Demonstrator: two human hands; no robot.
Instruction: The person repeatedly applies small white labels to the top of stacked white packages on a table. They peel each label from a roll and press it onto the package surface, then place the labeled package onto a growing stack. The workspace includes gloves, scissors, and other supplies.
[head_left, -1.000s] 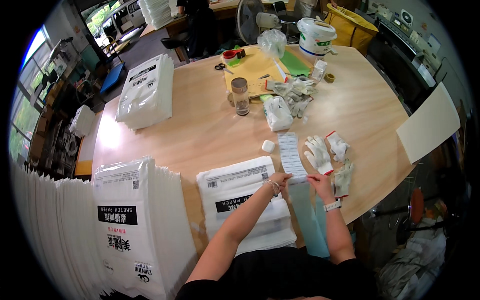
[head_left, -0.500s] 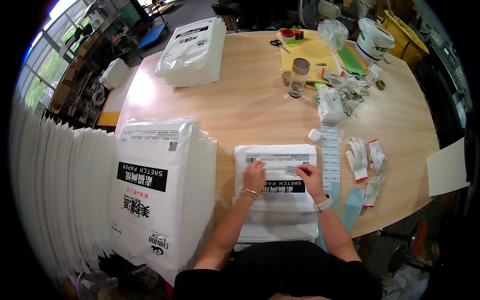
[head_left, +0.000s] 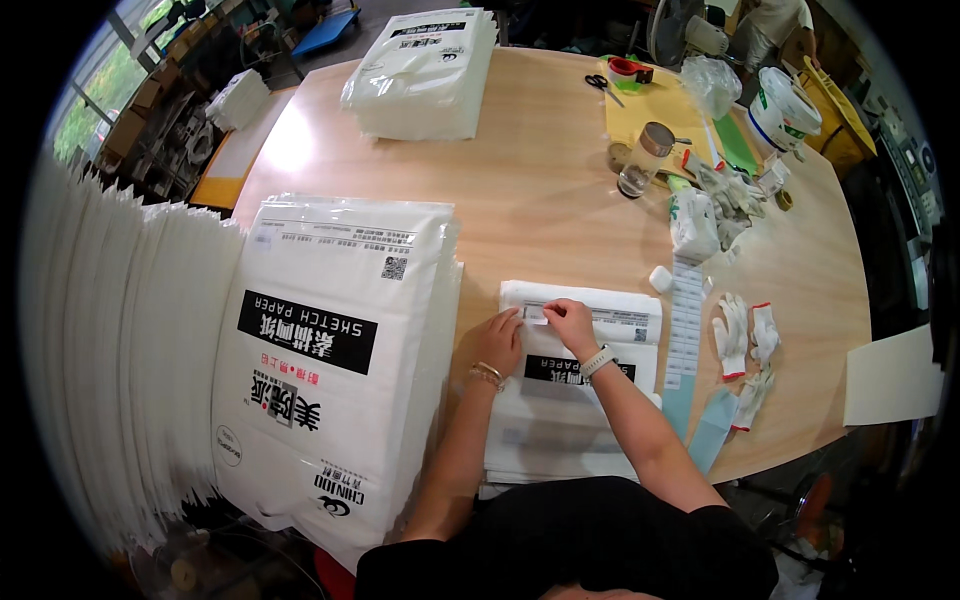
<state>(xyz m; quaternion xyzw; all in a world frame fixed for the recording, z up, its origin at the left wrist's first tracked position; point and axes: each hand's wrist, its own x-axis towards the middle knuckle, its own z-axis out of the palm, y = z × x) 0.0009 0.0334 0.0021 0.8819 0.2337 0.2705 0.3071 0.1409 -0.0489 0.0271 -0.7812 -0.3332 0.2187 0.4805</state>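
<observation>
A flat white plastic pack of sketch paper (head_left: 560,430) lies in front of me, its black printed panel partly under my right forearm. Above its upper left part, both hands meet at a small pale label (head_left: 535,315). My right hand (head_left: 572,330) pinches the label's right end. At the opposite end are the fingertips of my left hand (head_left: 495,342), drawn together on its edge. Whether the label touches the pack all along cannot be made out. Just right of the pack runs a strip of labels (head_left: 685,325) on pale blue backing.
Tall stacks of sketch paper packs (head_left: 330,270) crowd my left, with another stack (head_left: 425,75) at the far edge. White gloves (head_left: 732,335) lie on the right. Farther back stand a glass jar (head_left: 646,160), a tissue pack (head_left: 692,222), scissors (head_left: 600,84) and a white bucket (head_left: 783,112).
My right hand has carried the label leftward and away from me to the pack's upper left, meeting my left hand. The whole view has shifted with my head.
</observation>
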